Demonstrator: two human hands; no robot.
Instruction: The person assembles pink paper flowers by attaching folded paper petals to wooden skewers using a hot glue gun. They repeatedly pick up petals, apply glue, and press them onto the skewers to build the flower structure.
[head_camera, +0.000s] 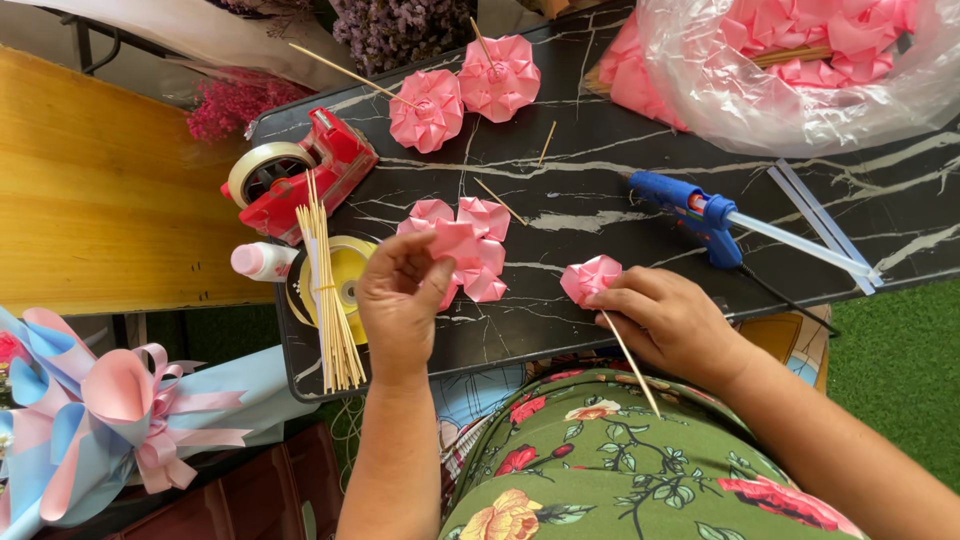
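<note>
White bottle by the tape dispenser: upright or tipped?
Tipped. The white bottle lies on its side on the table, pink cap pointing left.

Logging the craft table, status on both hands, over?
Left hand pinching pink ribbon petals. Right hand holding ribbon rose on skewer. Glue gun beside right hand, apart.

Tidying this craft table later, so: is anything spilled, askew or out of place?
Nothing spilled or damaged. A few loose thin wooden sticks lie scattered on the black marbled tabletop, apart from the bundle of wooden sticks. The blue glue gun lies on its side.
</note>
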